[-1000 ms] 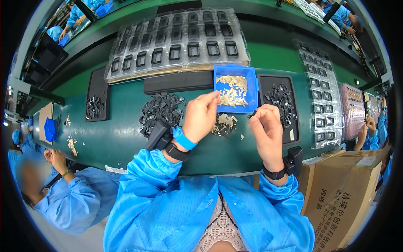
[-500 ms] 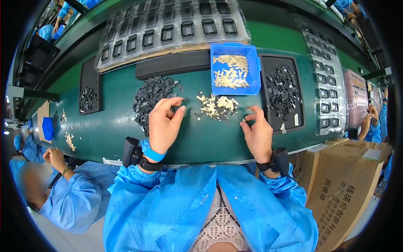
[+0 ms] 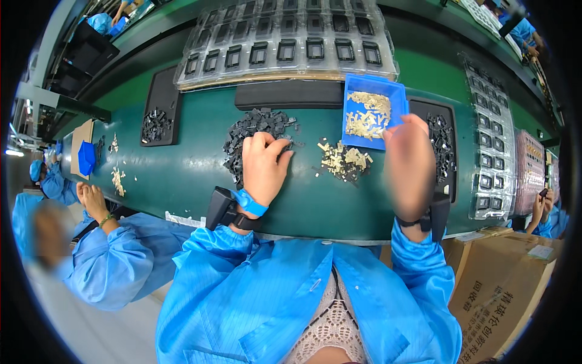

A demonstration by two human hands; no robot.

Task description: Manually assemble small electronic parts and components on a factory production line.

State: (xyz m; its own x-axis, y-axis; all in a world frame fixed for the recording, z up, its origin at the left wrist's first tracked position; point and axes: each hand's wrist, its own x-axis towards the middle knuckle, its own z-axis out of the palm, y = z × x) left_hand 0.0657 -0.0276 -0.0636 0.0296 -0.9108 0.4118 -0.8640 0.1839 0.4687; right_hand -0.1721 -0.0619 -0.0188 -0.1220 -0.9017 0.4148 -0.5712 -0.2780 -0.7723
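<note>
The left hand (image 3: 265, 170) is set against the black pieces (image 3: 257, 121), heaped at its twelve o'clock; its fingers are narrowly curled, any held piece hidden. The right hand (image 3: 411, 167) is blurred, its grip impossible to tell; the blue bin (image 3: 353, 85) of pale strips (image 3: 367, 121) is placed at its eleven o'clock, probably for easy reach across the counter (image 3: 200, 158). Dark printing (image 3: 485, 321) and a pale label (image 3: 539, 252) are borne by the carton (image 3: 461, 291) at four o'clock.

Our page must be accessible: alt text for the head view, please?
A person's left hand is at a heap of small black pieces on a green table; the right hand, blurred, is by a blue bin of pale strips.
</note>
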